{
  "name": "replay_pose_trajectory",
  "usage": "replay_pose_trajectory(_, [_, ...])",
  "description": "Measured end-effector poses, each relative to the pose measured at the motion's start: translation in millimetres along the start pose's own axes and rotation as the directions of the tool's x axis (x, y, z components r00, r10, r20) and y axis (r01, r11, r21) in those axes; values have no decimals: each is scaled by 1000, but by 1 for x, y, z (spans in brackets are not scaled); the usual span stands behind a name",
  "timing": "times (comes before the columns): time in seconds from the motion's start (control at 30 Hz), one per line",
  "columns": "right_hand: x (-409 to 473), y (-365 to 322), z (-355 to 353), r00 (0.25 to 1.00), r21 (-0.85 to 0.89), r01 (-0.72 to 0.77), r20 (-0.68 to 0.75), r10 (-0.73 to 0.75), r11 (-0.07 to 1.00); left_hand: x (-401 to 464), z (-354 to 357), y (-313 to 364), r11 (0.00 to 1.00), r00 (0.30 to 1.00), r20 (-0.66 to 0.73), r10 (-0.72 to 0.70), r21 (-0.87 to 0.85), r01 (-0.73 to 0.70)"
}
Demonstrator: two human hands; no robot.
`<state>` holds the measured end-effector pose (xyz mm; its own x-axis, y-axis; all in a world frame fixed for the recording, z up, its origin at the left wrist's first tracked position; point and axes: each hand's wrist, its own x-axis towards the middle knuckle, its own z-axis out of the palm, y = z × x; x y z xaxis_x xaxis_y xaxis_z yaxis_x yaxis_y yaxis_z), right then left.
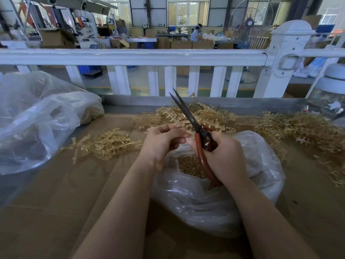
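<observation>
Signs across the workshop are too blurred to read. On your cardboard-covered table [56, 193] a clear plastic bag [214, 202] lies open under your hands. Your right hand [225, 156] grips red-handled scissors [188, 114], the dark blades slightly parted. Your left hand [160, 143] pinches a pale gold plastic sprig [172, 115] beside the blades.

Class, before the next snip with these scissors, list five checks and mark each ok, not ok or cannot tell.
1. Right hand grips the scissors by the handles: ok.
2. Blades parted: ok.
3. Left hand pinches a gold sprig: ok.
4. Sprig sits between the blades: cannot tell.
5. Open bag lies under both hands: ok.
</observation>
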<state>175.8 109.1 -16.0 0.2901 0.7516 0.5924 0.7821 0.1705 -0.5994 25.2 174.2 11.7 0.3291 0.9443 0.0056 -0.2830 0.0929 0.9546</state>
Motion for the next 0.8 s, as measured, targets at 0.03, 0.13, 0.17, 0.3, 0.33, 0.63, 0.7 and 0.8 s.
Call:
replay_pose_trajectory(0.03, [0,0,0,999,17,-26,-19,26,1000,0,0,-1,1000,1000,11,-2,23,1])
replay_pose_trajectory(0.13, [2,2,0,991,70,-131,-26,133,989,0,1,-1,997,998,55,-26,69,22])
replay_pose_trajectory(0.17, [3,3,0,986,100,-161,-15,163,982,0,1,-2,995,997,69,-33,92,27])
replay_pose_trajectory(0.3, [6,3,1,973,183,-232,30,230,956,0,1,-6,978,991,119,-56,205,31])
replay_pose_trajectory(0.33, [6,2,1,969,195,-248,36,246,949,0,2,-7,975,991,126,-53,220,24])
replay_pose_trajectory(0.63, [5,2,0,956,211,-286,0,292,935,4,3,-9,998,999,8,41,56,-42])
replay_pose_trajectory(0.7, [3,2,-1,960,169,-270,-29,279,948,6,2,-8,996,991,-108,80,55,-74])
replay_pose_trajectory(0.8, [0,1,-2,977,110,-171,-109,183,979,6,-2,-5,989,956,-258,143,66,-130])
